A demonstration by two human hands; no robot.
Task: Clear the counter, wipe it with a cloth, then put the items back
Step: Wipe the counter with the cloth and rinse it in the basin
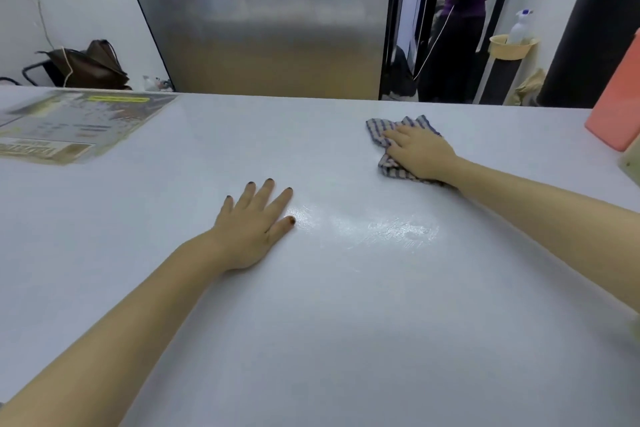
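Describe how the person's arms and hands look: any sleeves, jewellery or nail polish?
Both forearms are bare, no sleeves. The left hand has dark nail polish; on the right hand the nails are unclear. No ring, watch or bracelet shows.

Pale grey-white, smooth, glossy counter [346,322], filling most of the view.

- 10 o'clock, far left: flat laminated printed sheet with yellow and grey panels [76,125], lying flush on the surface; print too blurred to read.
- 1 o'clock: crumpled blue-and-white checked cloth [379,126], right hand [420,152] pressed flat on top of it.
- Centre, toward 9 o'clock: left hand [254,229] resting palm down, fingers spread.
- Centre, toward 3 o'clock: shiny wet streaked patch [381,227], just beside the left thumb.
- 2 o'clock, right edge: salmon-pink slab-like plastic object [616,107], cut off by the frame.
- 3 o'clock: corner of a cream-coloured object [632,163], mostly out of view.
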